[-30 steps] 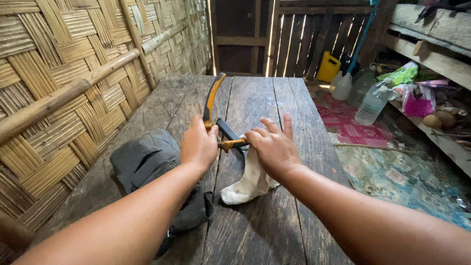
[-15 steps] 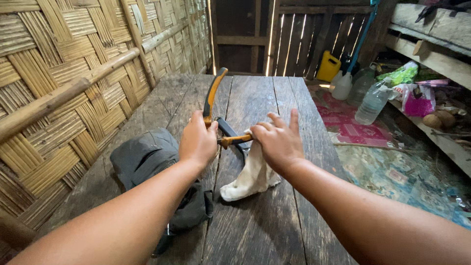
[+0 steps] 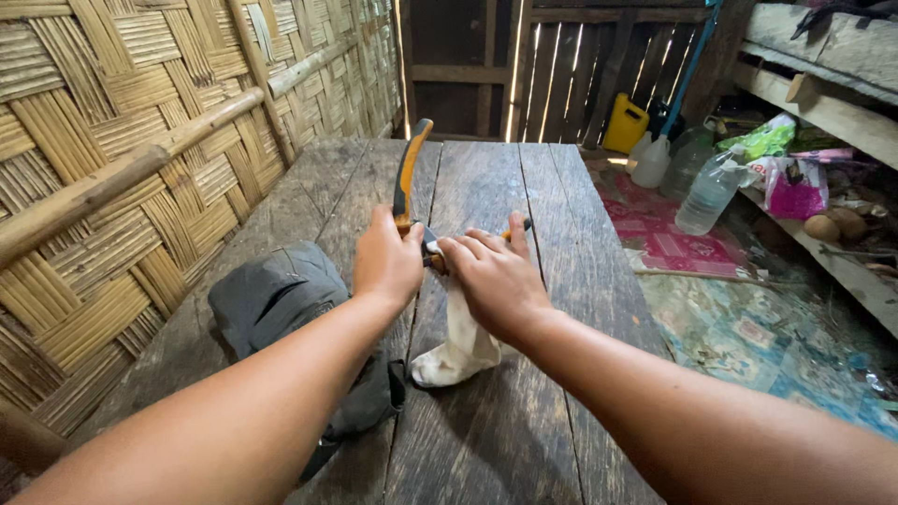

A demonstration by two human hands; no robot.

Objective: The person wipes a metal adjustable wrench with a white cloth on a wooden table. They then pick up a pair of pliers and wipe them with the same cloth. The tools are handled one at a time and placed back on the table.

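Presently, wiping step: left hand (image 3: 388,262) grips the orange-handled pruning shears (image 3: 409,182) mid-worktop (image 3: 486,187), right hand (image 3: 496,281) closed on white cloth (image 3: 463,341) at their 3 o'clock; continued rubbing likely needs firm bracing.

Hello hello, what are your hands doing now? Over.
Left hand gripping orange-handled shears. Right hand on the other handle and white cloth. Grey bag beside, not blocking.
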